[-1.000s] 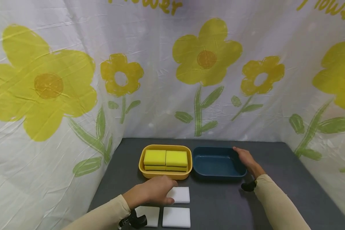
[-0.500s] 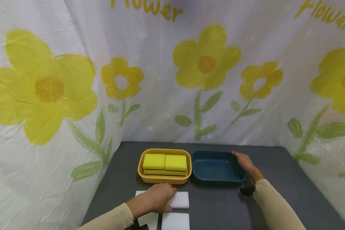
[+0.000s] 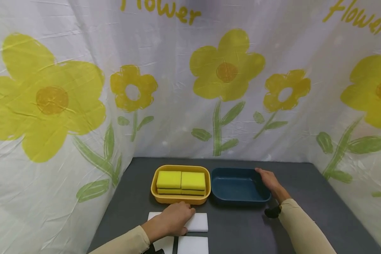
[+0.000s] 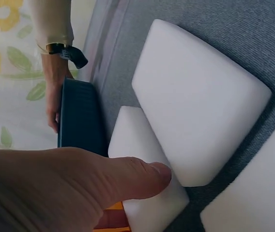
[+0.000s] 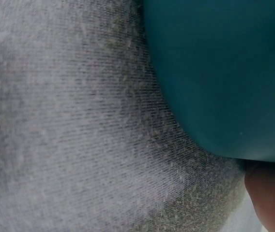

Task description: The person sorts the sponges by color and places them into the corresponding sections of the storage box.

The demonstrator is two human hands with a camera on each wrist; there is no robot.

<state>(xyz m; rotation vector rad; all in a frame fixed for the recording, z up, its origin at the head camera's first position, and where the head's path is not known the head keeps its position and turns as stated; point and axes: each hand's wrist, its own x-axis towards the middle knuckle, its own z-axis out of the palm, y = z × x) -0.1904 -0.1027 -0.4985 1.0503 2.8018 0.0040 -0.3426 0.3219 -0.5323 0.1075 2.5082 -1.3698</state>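
My left hand (image 3: 172, 219) is above the back row of white sponges. Its thumb and fingers pinch opposite edges of the right-hand white sponge (image 3: 199, 223). In the left wrist view, the thumb (image 4: 145, 179) presses near one edge of that white sponge (image 4: 132, 133), while the other fingers are mostly hidden. My right hand (image 3: 270, 181) grips the right end of the blue tray (image 3: 241, 201), fingertips at its back right corner. The right wrist view shows the tray's outer wall (image 5: 224, 77) with a bit of skin beside it.
Left of the blue tray, a yellow tray (image 3: 181, 200) holds several yellow sponges (image 3: 169, 179) in stacked layers. More white sponges (image 3: 193, 244) lie on the dark tabletop (image 3: 235, 229) in front. A flower-printed curtain (image 3: 174, 134) encloses the back and sides.
My left hand has settled on the back right white sponge and now stays nearly still. The right hand keeps its place at the blue tray. The view has tilted slightly upward.
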